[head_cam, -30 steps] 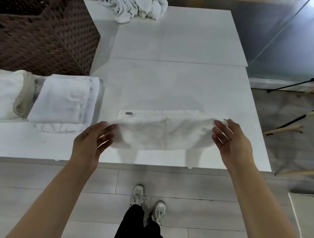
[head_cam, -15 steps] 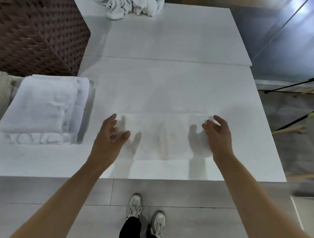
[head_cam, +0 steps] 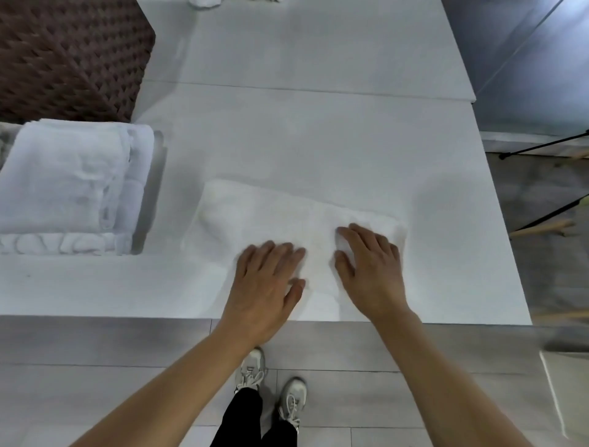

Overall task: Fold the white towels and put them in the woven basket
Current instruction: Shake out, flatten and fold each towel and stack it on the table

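Note:
A white towel [head_cam: 267, 217], folded into a long band, lies flat near the front edge of the white table [head_cam: 318, 137]. My left hand [head_cam: 267, 284] rests palm down on the towel's middle, fingers straight. My right hand [head_cam: 369, 264] presses flat on its right part, fingers spread. A stack of folded white towels [head_cam: 67, 188] sits at the left. The dark brown woven basket [head_cam: 67, 54] stands at the back left, its inside out of view.
A bit of unfolded white cloth [head_cam: 204, 2] shows at the table's far edge. Black tripod legs [head_cam: 541, 150] and wooden sticks stand on the floor to the right. My shoes [head_cam: 271, 379] are under the table's front edge.
One second ago both hands held the towel's near edge lifted. They folded it over, let go, and now lie flat on the towel, closer together. The view shifted left.

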Motion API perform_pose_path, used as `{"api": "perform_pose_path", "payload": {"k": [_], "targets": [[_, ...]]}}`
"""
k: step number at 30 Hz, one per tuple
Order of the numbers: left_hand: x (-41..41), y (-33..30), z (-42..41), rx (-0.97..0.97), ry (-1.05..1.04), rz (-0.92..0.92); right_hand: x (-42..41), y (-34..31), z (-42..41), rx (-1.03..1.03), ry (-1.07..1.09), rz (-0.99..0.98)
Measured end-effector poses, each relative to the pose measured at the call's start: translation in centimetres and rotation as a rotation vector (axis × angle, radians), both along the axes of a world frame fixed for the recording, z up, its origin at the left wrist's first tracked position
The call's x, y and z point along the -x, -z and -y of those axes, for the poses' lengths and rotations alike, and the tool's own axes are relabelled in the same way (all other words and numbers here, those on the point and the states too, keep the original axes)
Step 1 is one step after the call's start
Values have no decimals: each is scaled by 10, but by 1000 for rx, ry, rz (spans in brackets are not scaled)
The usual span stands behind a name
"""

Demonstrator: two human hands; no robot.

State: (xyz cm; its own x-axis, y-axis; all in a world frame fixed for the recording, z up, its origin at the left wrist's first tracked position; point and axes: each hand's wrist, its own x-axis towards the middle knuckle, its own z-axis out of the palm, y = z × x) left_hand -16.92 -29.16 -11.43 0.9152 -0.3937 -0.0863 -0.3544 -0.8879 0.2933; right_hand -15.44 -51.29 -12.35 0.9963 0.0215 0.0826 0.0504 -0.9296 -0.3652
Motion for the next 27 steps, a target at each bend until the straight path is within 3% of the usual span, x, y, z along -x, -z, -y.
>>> {"api": "perform_pose_path", "payload": {"k": [7,17,20,27], "targets": [[-22,6,0,-104,37,64,66,1,-37,50,136,109],[19,9,-8,42,119,217,74,7,-36,-18,98,69],[50,12,-24,77,194,139,74,8,-35,-58,91,72],[47,24,-34,-72,261,75,70,5,-31,-126,93,52]]}}
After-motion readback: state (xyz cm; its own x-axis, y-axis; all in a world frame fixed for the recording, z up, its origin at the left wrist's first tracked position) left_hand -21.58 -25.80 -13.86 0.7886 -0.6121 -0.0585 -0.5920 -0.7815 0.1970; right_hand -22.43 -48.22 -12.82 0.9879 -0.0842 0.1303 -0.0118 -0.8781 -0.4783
